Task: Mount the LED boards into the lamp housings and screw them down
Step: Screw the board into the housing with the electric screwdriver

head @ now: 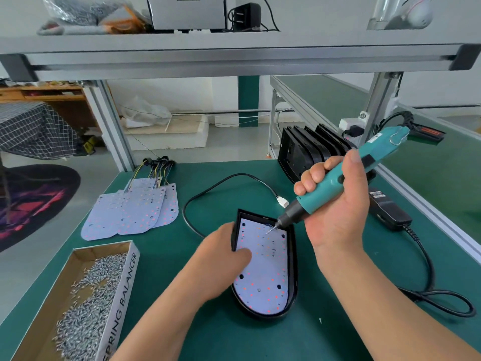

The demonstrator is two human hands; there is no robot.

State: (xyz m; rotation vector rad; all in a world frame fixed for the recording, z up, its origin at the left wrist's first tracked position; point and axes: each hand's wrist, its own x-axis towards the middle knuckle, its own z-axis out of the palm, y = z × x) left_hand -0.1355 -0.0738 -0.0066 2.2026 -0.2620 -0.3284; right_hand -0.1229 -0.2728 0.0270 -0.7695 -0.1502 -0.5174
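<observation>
While left hand (pixel 221 256) pinches lamp housing (pixel 293 269) rim, right hand (pixel 335 207) grips screwdriver (pixel 329 183), bit (pixel 270 229) near far edge of LED board (pixel 265 272)

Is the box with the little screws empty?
No, the cardboard box has a big heap of small silver screws lying inside it.

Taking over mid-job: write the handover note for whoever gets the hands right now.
The left hand grips the housing by its left wall, thumb on the board seated inside.
The right hand holds the screwdriver, a screw on its tip at the board's far right corner.
Done: board seated in housing.
Left: drive this screw and the others, then mount the spare boards, far left, into the empty housings, far right. Screws are in the box, near left.
</observation>
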